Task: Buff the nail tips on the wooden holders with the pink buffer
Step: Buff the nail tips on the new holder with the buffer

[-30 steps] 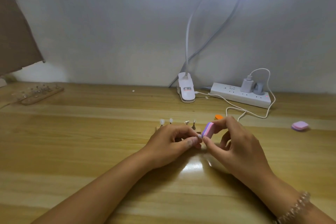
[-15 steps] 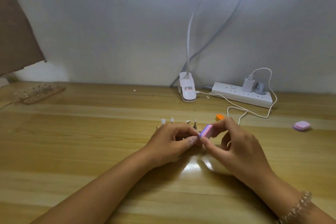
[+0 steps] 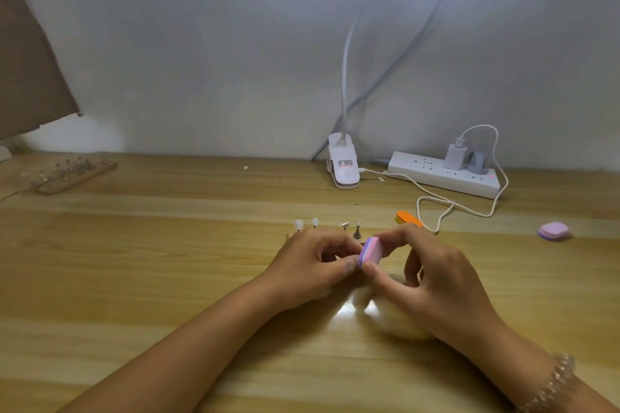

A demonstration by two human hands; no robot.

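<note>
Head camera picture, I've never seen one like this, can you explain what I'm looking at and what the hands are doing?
The camera sits on a person's head, looking down at their two bare hands over a wooden table. The right hand pinches a small pink buffer. The left hand pinches something small against it, probably a nail tip, though it is hidden. More nail tips on stands rise behind the left hand. Farther back lie an orange block, a clip lamp, a power strip and a second holder.

I saw a wooden bench [image 3: 141,265]. Along its far edge lay a white power strip [image 3: 443,178] and lamp clip [image 3: 342,168]; a wooden holder [image 3: 79,174] sat toward the far left corner, a lilac buffer [image 3: 554,231] near the right edge, and an orange block [image 3: 407,219] mid-bench.
</note>
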